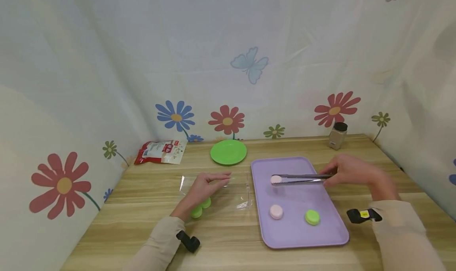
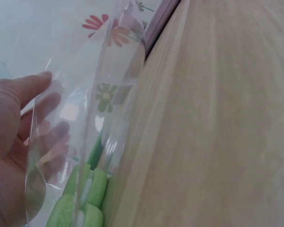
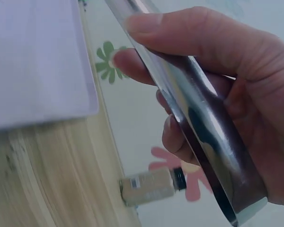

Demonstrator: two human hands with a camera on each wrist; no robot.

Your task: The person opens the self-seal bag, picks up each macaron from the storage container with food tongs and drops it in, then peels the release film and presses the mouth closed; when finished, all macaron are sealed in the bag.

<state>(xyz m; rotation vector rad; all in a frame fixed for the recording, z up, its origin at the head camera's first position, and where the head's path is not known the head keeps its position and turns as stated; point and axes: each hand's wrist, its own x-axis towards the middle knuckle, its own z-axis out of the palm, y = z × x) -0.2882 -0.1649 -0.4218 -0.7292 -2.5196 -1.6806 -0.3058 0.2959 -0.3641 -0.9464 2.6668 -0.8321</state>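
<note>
My right hand [image 1: 350,172] grips metal tongs [image 3: 194,113] over the lilac tray [image 1: 295,239]. Between the tong tips sits a pink macaron [image 1: 276,179]; whether it is lifted off the tray is hard to tell. Another pink macaron [image 1: 276,211] and a green macaron [image 1: 312,217] lie on the tray's near half. My left hand [image 1: 204,187] is at a clear plastic container [image 1: 236,191], fingers extended and loosely bent. The left wrist view shows those fingers through the clear plastic. Several green macarons [image 2: 87,201] lie at the container's near left part.
A green plate [image 1: 228,152] lies behind the clear container. At the back left is a red and white packet [image 1: 162,152]. A jar with a black lid [image 1: 337,136] stands at the back right. Flowered cloth [image 1: 213,65] hangs around the wooden table [image 1: 228,239].
</note>
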